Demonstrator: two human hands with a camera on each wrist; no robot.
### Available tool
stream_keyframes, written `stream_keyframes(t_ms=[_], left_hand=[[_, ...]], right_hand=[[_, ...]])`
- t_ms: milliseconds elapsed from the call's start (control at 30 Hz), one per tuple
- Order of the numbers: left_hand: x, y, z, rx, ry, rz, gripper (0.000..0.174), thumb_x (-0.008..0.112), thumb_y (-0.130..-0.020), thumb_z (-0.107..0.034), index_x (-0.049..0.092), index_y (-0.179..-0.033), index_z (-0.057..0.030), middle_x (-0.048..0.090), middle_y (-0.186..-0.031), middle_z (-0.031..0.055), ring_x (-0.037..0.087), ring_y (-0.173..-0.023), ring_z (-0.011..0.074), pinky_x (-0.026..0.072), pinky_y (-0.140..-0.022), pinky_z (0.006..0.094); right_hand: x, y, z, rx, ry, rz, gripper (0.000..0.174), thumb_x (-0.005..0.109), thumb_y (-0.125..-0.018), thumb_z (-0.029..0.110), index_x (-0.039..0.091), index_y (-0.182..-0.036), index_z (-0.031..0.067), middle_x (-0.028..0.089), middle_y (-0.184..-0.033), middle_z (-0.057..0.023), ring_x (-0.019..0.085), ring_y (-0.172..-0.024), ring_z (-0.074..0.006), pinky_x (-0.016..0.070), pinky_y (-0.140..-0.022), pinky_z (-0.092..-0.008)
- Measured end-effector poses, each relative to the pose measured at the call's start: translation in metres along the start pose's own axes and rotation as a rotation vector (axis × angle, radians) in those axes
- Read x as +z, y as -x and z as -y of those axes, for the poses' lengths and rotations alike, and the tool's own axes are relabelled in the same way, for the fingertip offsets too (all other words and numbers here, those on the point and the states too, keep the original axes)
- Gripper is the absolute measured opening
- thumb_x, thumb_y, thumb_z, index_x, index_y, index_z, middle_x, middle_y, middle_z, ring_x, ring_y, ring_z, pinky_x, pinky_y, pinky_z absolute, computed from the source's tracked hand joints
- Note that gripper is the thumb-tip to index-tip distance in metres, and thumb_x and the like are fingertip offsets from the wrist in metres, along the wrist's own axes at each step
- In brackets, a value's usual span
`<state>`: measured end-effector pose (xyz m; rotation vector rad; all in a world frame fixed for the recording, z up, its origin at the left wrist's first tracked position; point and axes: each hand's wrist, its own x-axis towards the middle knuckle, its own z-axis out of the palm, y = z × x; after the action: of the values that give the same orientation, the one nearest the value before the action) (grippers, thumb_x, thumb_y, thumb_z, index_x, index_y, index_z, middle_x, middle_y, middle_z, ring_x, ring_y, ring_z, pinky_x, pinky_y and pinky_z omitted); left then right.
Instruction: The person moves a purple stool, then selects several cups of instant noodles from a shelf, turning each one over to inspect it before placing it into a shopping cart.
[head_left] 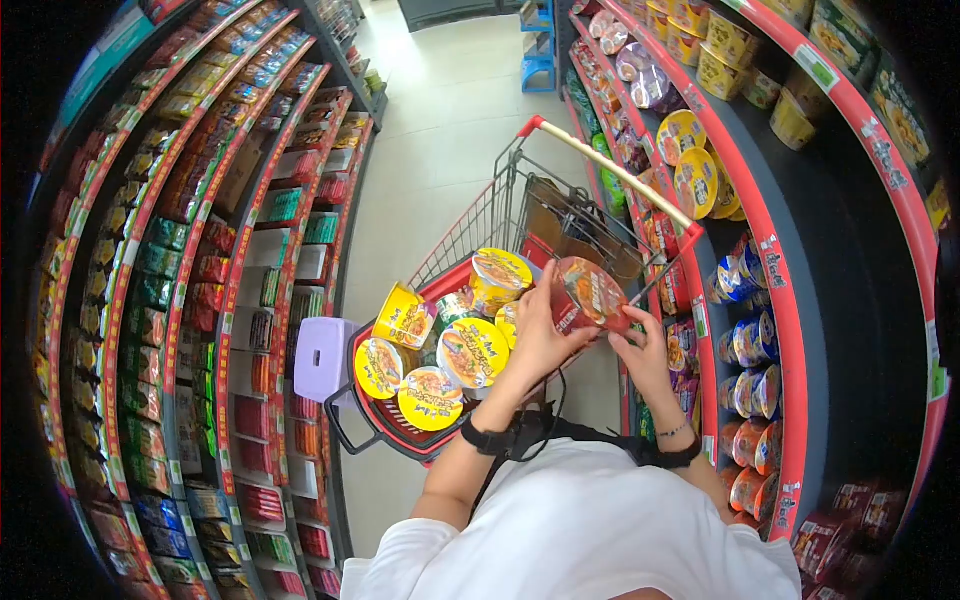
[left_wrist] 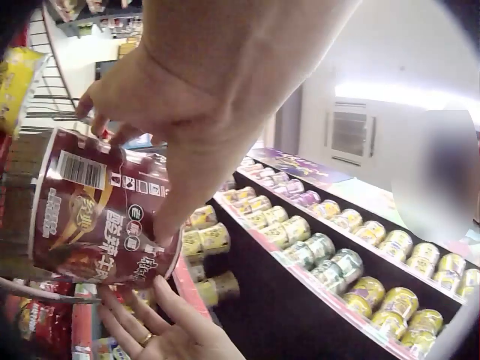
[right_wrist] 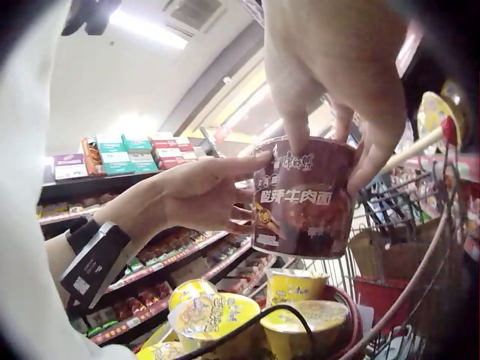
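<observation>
My left hand [head_left: 548, 338] and right hand [head_left: 643, 352] grip 1 dark red instant noodle cup [head_left: 590, 292] between them; yellow noodle cups [head_left: 472, 352] fill the red basket [head_left: 440, 285] beside my left hand.

1. Left shelving [head_left: 228, 440], head view: tiered, stocked with small packets [head_left: 160, 262] in many colours.
2. Lilac stool [head_left: 318, 352]: plastic, standing near the left shelving.
3. Floor [head_left: 425, 135]: pale tiles between the shelf rows.
4. Blue stool [head_left: 538, 75]: at the aisle's far end.
5. Right shelving [head_left: 790, 340]: red-edged, bearing yellow tubs [head_left: 696, 183] above blue tubs [head_left: 757, 340].
6. Boxes [right_wrist: 116, 157], right wrist view: stacked on a shelf top, beneath a lit ceiling lamp [right_wrist: 148, 28].
</observation>
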<state>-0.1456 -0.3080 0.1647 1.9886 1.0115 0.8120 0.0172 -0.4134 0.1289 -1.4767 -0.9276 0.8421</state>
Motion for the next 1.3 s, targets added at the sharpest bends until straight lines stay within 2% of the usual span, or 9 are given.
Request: stream_keyframes(t_ms=[167, 400, 600, 633, 733, 767, 1000, 1100, 1300], left_hand=[[0.035, -0.033, 0.087, -0.012, 0.169, -0.030, 0.108, 0.089, -0.058, -0.034, 0.029, -0.142, -0.0040, 0.057, -0.118, 0.0191, 0.056, -0.103, 0.0322, 0.0456, -0.089, 0.0398], [0.043, -0.057, 0.105, -0.138, 0.007, 0.121, 0.097, 0.090, -0.060, -0.032, 0.040, -0.137, -0.0022, 0.060, -0.113, 0.0134, 0.061, -0.089, 0.0204, 0.0502, -0.077, 0.0325], [0.080, -0.068, 0.133, -0.180, -0.009, 0.169, 0.096, 0.088, -0.059, -0.039, 0.041, -0.136, -0.0035, 0.062, -0.112, 0.0132, 0.063, -0.092, 0.0232, 0.0509, -0.078, 0.0343], [0.078, -0.066, 0.124, -0.254, 0.008, 0.222, 0.096, 0.085, -0.060, -0.045, 0.041, -0.136, -0.0057, 0.062, -0.113, 0.0148, 0.060, -0.106, 0.0306, 0.0439, -0.092, 0.0422], [0.098, -0.069, 0.138, -0.225, -0.157, 0.300, 0.095, 0.080, -0.065, -0.051, 0.039, -0.136, -0.0050, 0.062, -0.118, 0.0179, 0.057, -0.112, 0.0334, 0.0313, -0.103, 0.0504], [0.108, -0.067, 0.145, -0.185, -0.228, 0.304, 0.094, 0.073, -0.069, -0.059, 0.037, -0.137, -0.0050, 0.060, -0.122, 0.0199, 0.055, -0.117, 0.0353, 0.0187, -0.108, 0.0563], [0.143, -0.077, 0.170, -0.313, -0.317, 0.467, 0.098, 0.062, -0.076, -0.065, 0.030, -0.141, 0.0011, 0.050, -0.134, 0.0226, 0.053, -0.119, 0.0371, 0.0180, -0.110, 0.0549], [0.155, -0.081, 0.192, -0.350, -0.297, 0.547, 0.096, 0.056, -0.080, -0.064, 0.028, -0.142, 0.0042, 0.045, -0.139, 0.0227, 0.047, -0.125, 0.0371, 0.0120, -0.111, 0.0551], [0.149, -0.055, 0.165, -0.409, -0.534, 0.606, 0.069, 0.055, -0.085, -0.047, 0.042, -0.130, 0.0034, 0.047, -0.132, 0.0267, 0.040, -0.131, 0.0348, 0.0067, -0.109, 0.0637]], right_hand=[[0.008, -0.023, -0.039, 0.048, 0.031, 0.012, 0.052, 0.063, -0.087, 0.010, 0.041, -0.134, 0.0062, 0.043, -0.132, -0.0131, 0.055, -0.110, -0.0244, 0.0520, -0.085, -0.0347], [0.012, -0.038, -0.075, 0.095, 0.147, 0.003, 0.057, 0.060, -0.087, 0.005, 0.037, -0.138, 0.0072, 0.044, -0.133, -0.0125, 0.050, -0.115, -0.0232, 0.0507, -0.080, -0.0302], [0.005, -0.041, -0.095, 0.051, 0.587, -0.039, 0.059, 0.060, -0.086, 0.016, 0.037, -0.140, 0.0066, 0.041, -0.139, -0.0183, 0.040, -0.126, -0.0350, 0.0340, -0.104, -0.0441], [0.006, -0.039, -0.100, 0.050, 0.582, -0.057, 0.058, 0.061, -0.086, 0.017, 0.039, -0.139, 0.0061, 0.041, -0.139, -0.0182, 0.039, -0.127, -0.0355, 0.0313, -0.106, -0.0447], [0.008, -0.029, -0.103, 0.023, 0.574, -0.127, 0.055, 0.062, -0.083, 0.015, 0.044, -0.134, 0.0045, 0.045, -0.133, -0.0179, 0.041, -0.124, -0.0359, 0.0318, -0.105, -0.0431], [0.008, -0.025, -0.102, -0.005, 0.576, -0.160, 0.053, 0.064, -0.081, 0.012, 0.047, -0.131, 0.0032, 0.048, -0.127, -0.0177, 0.045, -0.120, -0.0357, 0.0349, -0.103, -0.0408], [-0.012, 0.007, -0.094, 0.089, 0.487, -0.219, 0.040, 0.063, -0.085, 0.012, 0.053, -0.123, 0.0081, 0.052, -0.119, -0.0119, 0.054, -0.111, -0.0268, 0.0483, -0.088, -0.0373], [-0.019, 0.021, -0.082, 0.189, 0.363, -0.253, 0.035, 0.062, -0.086, 0.015, 0.055, -0.119, 0.0043, 0.051, -0.123, -0.0158, 0.049, -0.117, -0.0338, 0.0401, -0.099, -0.0431], [-0.032, 0.044, -0.099, 0.254, 0.331, -0.281, 0.034, 0.062, -0.087, 0.017, 0.055, -0.119, 0.0068, 0.051, -0.120, -0.0142, 0.052, -0.114, -0.0322, 0.0441, -0.093, -0.0423]])
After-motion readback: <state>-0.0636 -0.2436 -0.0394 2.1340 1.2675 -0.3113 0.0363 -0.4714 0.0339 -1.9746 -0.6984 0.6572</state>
